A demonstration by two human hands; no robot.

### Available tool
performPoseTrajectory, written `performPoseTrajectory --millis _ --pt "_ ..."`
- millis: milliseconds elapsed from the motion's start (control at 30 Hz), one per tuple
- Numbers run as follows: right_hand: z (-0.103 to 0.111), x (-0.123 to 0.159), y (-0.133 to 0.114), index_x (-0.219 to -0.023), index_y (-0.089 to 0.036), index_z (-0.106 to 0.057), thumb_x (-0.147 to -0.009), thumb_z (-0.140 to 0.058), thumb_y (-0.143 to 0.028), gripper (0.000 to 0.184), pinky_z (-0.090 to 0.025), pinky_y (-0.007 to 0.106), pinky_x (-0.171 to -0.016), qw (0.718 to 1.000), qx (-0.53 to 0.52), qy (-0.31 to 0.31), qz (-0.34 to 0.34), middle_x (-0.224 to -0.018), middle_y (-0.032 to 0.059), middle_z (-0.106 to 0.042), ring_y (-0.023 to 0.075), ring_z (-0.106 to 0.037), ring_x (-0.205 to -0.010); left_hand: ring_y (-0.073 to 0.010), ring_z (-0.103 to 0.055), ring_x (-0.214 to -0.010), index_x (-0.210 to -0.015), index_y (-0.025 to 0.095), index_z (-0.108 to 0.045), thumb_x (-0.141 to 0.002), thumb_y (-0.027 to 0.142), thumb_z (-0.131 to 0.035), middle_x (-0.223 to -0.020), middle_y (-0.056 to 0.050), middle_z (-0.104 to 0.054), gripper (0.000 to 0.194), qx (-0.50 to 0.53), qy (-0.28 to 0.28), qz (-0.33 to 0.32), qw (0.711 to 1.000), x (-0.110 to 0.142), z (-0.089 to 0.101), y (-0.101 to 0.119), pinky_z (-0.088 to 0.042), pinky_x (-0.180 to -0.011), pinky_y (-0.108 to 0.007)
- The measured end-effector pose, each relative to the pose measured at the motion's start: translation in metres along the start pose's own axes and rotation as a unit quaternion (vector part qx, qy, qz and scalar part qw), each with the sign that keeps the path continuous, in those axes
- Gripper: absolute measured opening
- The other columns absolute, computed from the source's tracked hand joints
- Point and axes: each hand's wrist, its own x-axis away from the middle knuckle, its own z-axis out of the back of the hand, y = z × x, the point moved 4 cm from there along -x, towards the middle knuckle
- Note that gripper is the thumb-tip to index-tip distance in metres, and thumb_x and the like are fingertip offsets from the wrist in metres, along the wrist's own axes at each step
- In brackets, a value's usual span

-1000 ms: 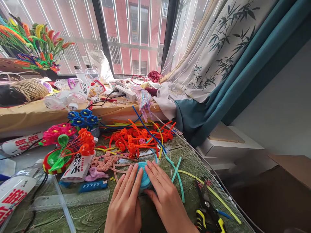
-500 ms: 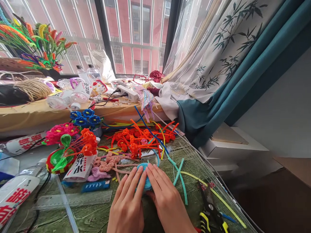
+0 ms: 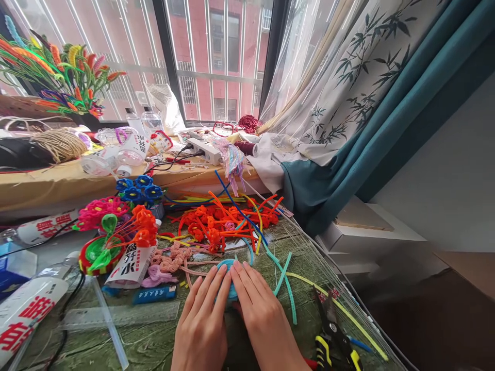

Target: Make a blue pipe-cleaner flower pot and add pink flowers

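Observation:
My left hand [image 3: 201,319] and my right hand [image 3: 261,314] lie side by side on the green table [image 3: 154,345], fingers stretched out and pressed flat on a round light-blue pipe-cleaner coil [image 3: 231,278]. The fingertips of both hands meet over the coil and hide most of it. A teal pipe cleaner [image 3: 288,293] lies just right of my right hand. Pink knotted pieces [image 3: 170,260] lie to the left of the coil.
A pile of orange pipe-cleaner flowers [image 3: 220,221] lies beyond my hands. Pliers with yellow-black handles [image 3: 334,342] lie at the right near the table edge. A blue lighter [image 3: 157,294], a clear ruler [image 3: 119,314], bottles [image 3: 27,309] and flower bunches [image 3: 116,226] crowd the left.
My two hands have closed in over the blue coil, covering more of it. The view has shifted slightly.

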Motion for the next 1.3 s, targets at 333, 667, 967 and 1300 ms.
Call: performPoseTrajectory --millis 333,667,967,1300 --pt "-0.003 0.001 -0.002 -0.140 -0.003 -0.052 -0.084 -0.039 0.007 0.058 -0.062 0.042 -0.096 0.999 -0.034 0.003 -0.023 -0.142 0.0148 -0.059 0.0294 -0.063 -0.125 -0.0213 -0.060 -0.124 -0.130 0.010 -0.059 -0.081 -0.001 -0.039 -0.132 -0.009 -0.068 0.053 -0.016 0.022 -0.004 1.000 -0.004 0.004 -0.001 -0.032 -0.113 -0.036" --pt "0.001 -0.001 -0.002 -0.146 -0.007 -0.045 -0.089 -0.039 0.001 0.058 -0.053 0.050 -0.107 0.987 -0.129 -0.059 -0.081 -0.149 0.0109 -0.053 0.0278 -0.052 -0.136 -0.0175 -0.056 -0.129 -0.137 0.014 -0.051 -0.083 0.000 -0.036 -0.137 -0.006 -0.064 0.058 0.019 0.005 0.048 0.999 -0.006 0.008 -0.004 -0.038 -0.107 -0.034" --pt "-0.002 0.004 -0.002 -0.148 -0.011 -0.044 -0.092 -0.036 -0.002 0.057 -0.050 0.050 -0.110 0.980 -0.158 -0.058 -0.105 -0.149 0.0092 -0.053 0.0259 -0.050 -0.138 -0.0188 -0.061 -0.121 -0.132 0.017 -0.059 -0.085 0.003 -0.038 -0.128 -0.004 -0.070 0.053 0.042 0.022 0.059 0.997 -0.006 0.008 -0.003 -0.030 -0.111 -0.033" --pt "0.019 0.006 0.008 -0.135 -0.020 -0.058 -0.095 -0.050 -0.011 0.041 -0.054 0.045 -0.104 0.972 -0.186 0.109 -0.097 -0.135 0.0069 -0.066 0.0239 -0.057 -0.131 -0.0205 -0.057 -0.127 -0.133 0.014 -0.058 -0.084 -0.003 -0.045 -0.130 -0.009 -0.069 0.053 0.044 0.057 0.029 0.997 0.006 0.019 -0.010 -0.033 -0.113 -0.037"
